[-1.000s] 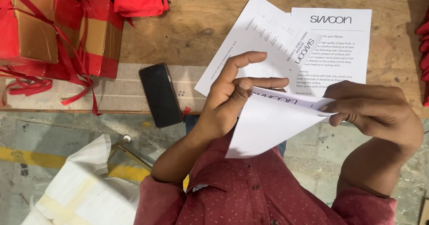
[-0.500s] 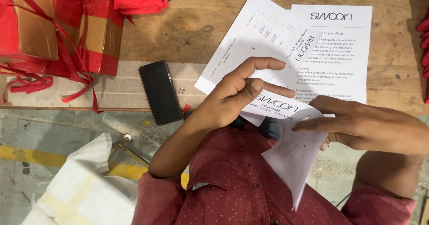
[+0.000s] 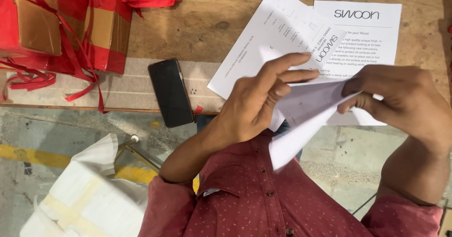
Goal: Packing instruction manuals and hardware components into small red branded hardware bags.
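Note:
Both hands hold a folded white paper sheet (image 3: 303, 124) in front of my chest, just off the wooden table's near edge. My left hand (image 3: 256, 100) pinches its left side with thumb and fingers, the index finger stretched out over it. My right hand (image 3: 400, 98) grips its right side from above, fingers curled over the fold. The sheet's lower corner hangs down toward my dark red shirt. Under my hands, two printed white sheets (image 3: 292, 34) lie overlapping on the table.
A black phone (image 3: 171, 92) lies face up at the table's (image 3: 202, 20) near edge. Red-wrapped cardboard boxes (image 3: 61, 25) with loose red ribbon sit at the far left. Below the table, a white taped bundle (image 3: 84, 199) rests on the concrete floor by a yellow line.
The paper went from hanging down in my right hand to being folded up between both hands. My right hand rose and moved right; my left hand kept its grip.

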